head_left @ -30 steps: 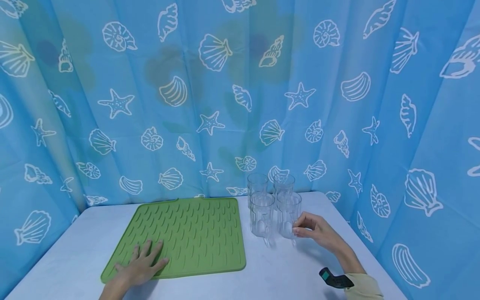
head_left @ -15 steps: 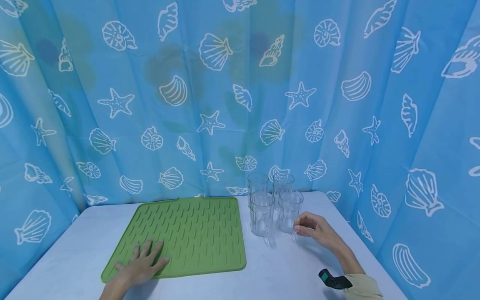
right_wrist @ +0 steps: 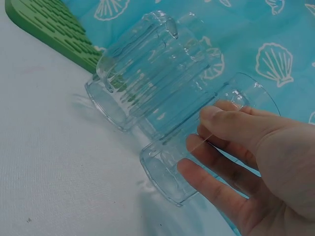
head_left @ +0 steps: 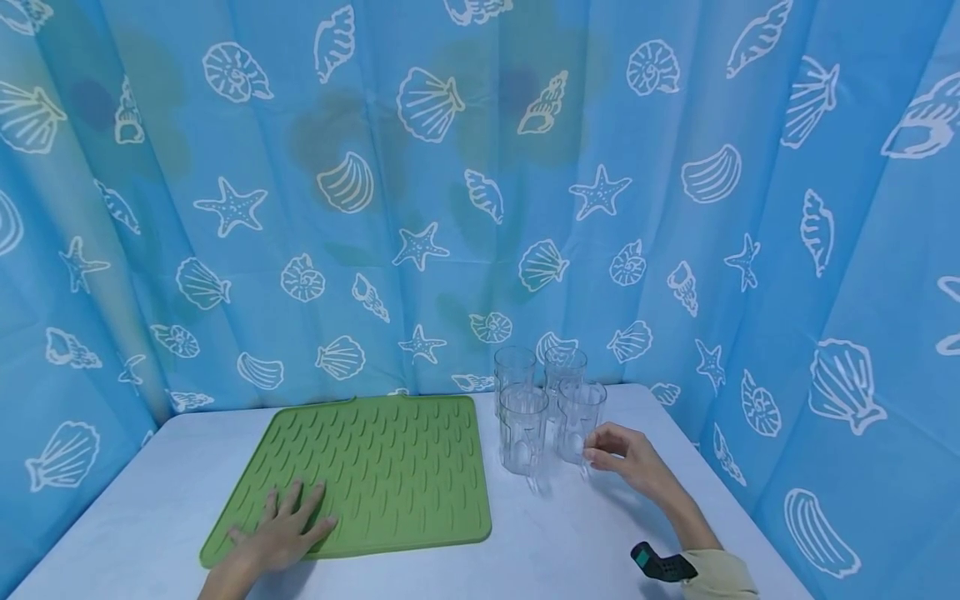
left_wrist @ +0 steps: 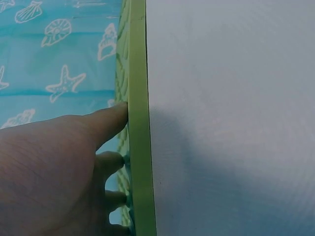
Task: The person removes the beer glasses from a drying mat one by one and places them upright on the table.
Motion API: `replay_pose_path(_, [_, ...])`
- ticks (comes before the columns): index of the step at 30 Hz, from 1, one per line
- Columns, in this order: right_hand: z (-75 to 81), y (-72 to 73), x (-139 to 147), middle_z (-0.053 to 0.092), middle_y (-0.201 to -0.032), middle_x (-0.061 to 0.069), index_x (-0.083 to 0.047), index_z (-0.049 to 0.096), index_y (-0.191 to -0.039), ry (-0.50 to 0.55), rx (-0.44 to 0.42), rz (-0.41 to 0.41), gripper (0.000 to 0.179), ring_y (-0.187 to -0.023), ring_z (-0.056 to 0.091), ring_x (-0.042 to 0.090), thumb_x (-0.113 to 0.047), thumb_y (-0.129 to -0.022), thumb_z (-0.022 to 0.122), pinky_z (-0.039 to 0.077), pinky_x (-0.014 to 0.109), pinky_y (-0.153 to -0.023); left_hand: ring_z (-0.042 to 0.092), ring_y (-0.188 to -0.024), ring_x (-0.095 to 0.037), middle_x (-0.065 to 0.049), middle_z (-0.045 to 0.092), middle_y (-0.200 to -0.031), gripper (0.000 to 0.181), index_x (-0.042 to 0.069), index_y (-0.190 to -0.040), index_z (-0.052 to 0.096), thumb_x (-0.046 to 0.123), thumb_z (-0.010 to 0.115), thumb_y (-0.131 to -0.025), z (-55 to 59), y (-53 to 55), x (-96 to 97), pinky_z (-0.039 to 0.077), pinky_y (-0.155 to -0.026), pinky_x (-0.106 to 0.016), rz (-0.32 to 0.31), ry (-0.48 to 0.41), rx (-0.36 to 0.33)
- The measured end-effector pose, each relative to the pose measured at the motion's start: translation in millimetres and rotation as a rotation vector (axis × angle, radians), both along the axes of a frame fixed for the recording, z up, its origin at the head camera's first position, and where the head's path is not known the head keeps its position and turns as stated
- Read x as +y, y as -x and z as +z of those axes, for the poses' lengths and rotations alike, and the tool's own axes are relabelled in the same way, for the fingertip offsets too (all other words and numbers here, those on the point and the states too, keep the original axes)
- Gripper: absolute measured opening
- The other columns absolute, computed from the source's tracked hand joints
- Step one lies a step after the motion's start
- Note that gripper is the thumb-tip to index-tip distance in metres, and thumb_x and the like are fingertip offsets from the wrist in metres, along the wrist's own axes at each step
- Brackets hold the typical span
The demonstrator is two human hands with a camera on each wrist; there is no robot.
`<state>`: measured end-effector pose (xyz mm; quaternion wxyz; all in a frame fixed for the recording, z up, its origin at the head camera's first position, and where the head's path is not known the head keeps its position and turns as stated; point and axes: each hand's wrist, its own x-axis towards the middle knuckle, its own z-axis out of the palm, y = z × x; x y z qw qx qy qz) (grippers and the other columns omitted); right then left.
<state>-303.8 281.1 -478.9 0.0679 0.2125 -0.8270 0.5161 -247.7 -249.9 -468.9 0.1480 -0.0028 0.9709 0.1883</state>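
Note:
My left hand (head_left: 277, 537) rests with spread fingers on the near left part of a green ridged drying mat (head_left: 375, 467). In the left wrist view its fingertips touch the mat beside its raised edge (left_wrist: 140, 123). On the right, my right hand (head_left: 630, 458) pinches the handle of the front right clear glass mug (head_left: 581, 408) between thumb and fingers. The right wrist view shows that mug's base (right_wrist: 165, 179) near the white tabletop; whether it touches is unclear. A second glass mug (head_left: 523, 429) stands just left of it.
Two more glass mugs, one at the back left (head_left: 514, 367) and one at the back right (head_left: 564, 367), stand behind the front pair. The white table (head_left: 555, 550) ends at a blue curtain (head_left: 450, 208) with shell prints. A black wrist strap (head_left: 663, 564) is on the right arm.
The front right mug has shifted slightly toward the back, its base appearing higher in the head view, with the right hand still at its handle. The left hand stays on the mat.

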Motion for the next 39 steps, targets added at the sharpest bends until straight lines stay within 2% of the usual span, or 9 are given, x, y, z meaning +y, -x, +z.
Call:
replay_pose_path(7, [3.7,-1.0,-2.8,0.066,-0.099,0.014,-0.005,0.064,-0.103,-0.016,-0.027,-0.054,0.018,-0.092,0.069,0.020,-0.019,-0.093,0.068,0.061,0.026,-0.079,-0.007,-0.141,-0.063,-0.030,0.001,-0.161,0.094,0.011,-0.157,0.021,0.076,0.037,-0.091,-0.1,1.1,-1.5,-0.006,-0.086,-0.093,-0.005,0.002,0.000])
replay_pose_path(13, [4.2,-3.8,-2.7,0.066,-0.100,0.014,-0.002,0.063,-0.107,-0.039,-0.063,-0.053,0.022,-0.092,0.069,0.020,-0.020,-0.094,0.067,0.061,0.025,-0.077,-0.006,-0.141,-0.063,-0.030,0.002,-0.160,0.094,0.011,-0.156,0.021,0.076,0.037,-0.091,-1.2,-0.1,-1.7,-0.005,-0.087,-0.093,-0.006,0.004,-0.007])
replay_pose_path(22, [6.9,-1.1,-2.1,0.067,-0.100,0.012,-0.003,0.063,-0.108,-0.095,-0.083,-0.100,0.023,-0.095,0.068,0.030,-0.021,-0.094,0.066,0.061,0.026,-0.076,-0.006,-0.140,-0.063,-0.030,0.002,-0.161,0.093,0.011,-0.156,0.023,0.075,0.038,-0.091,0.6,0.3,0.0,-0.005,-0.087,-0.093,-0.009,0.000,0.004])
replay_pose_path(33, [10.8,-2.5,-1.7,0.069,-0.101,0.011,-0.003,0.063,-0.111,-0.173,-0.099,-0.133,0.026,-0.090,0.067,0.020,-0.023,-0.095,0.066,0.061,0.026,-0.071,-0.004,-0.141,-0.063,-0.030,0.002,-0.161,0.092,0.011,-0.156,0.022,0.075,0.037,-0.091,0.7,0.4,1.0,-0.003,-0.087,-0.093,-0.011,0.009,0.002])
replay_pose_path(39, [15.4,-3.6,-0.6,0.069,-0.102,0.008,-0.007,0.065,-0.110,-0.200,-0.131,-0.167,0.027,-0.091,0.065,0.020,-0.028,-0.094,0.067,0.061,0.026,-0.070,-0.005,-0.141,-0.063,-0.029,0.001,-0.161,0.092,0.011,-0.157,0.022,0.074,0.037,-0.091,1.9,0.2,2.5,-0.004,-0.087,-0.093,-0.014,0.006,0.006])
